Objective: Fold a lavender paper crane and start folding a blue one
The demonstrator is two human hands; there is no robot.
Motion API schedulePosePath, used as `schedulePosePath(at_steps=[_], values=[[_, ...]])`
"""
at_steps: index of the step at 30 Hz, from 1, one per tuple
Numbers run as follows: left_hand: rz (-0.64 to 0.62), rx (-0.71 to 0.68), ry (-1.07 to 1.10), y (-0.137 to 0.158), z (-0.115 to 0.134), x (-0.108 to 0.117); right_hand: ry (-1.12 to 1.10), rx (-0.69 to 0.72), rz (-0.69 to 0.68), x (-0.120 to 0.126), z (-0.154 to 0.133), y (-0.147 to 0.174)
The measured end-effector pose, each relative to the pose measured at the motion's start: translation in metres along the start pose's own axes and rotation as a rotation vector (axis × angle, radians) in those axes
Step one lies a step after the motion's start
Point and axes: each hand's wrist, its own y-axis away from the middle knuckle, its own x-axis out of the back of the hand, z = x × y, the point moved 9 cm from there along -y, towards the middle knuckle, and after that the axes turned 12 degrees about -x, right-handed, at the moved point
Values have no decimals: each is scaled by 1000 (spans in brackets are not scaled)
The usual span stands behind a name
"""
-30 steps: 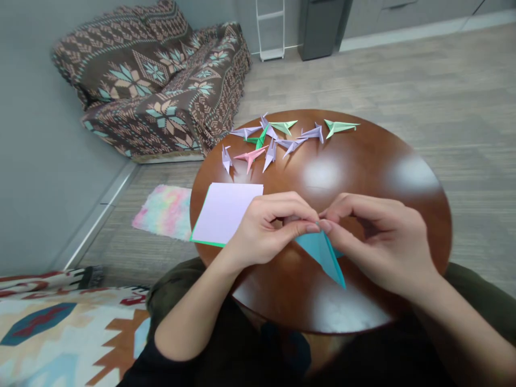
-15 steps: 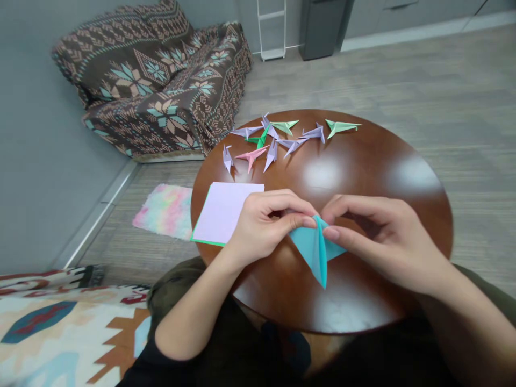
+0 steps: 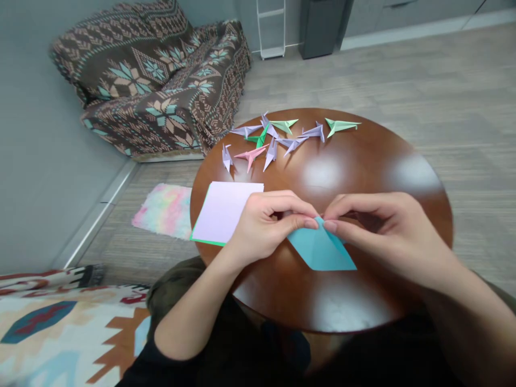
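Note:
A folded sheet of blue origami paper (image 3: 320, 250) is held over the near part of the round table, its flat flap pointing down and to the right. My left hand (image 3: 272, 223) pinches its upper left edge between thumb and fingers. At the upper corner, my right hand (image 3: 373, 231) grips the same paper with thumb and index finger. The two thumbs lie close together near the top point. Part of the paper's back and the fingertips behind it are hidden.
Several folded paper cranes, among them a pink crane (image 3: 250, 156) and a light green crane (image 3: 341, 126), stand along the far edge of the brown table (image 3: 371, 161). A stack of square paper (image 3: 226, 209) lies left of my hands. A patterned sofa (image 3: 161, 91) stands beyond.
The blue paper's raised central flap has swung over to the right and now lies flat as a slanted four-sided shape. My right thumb has shifted slightly toward the top corner.

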Motion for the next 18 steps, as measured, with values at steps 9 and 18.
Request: schedulePosePath(at_steps=[9,18], values=[[3,-23,-71,-1,2,0,64,48,115,2,-4,0],[147,10,-91,3,-6,9,95,238,179,5,-11,1]])
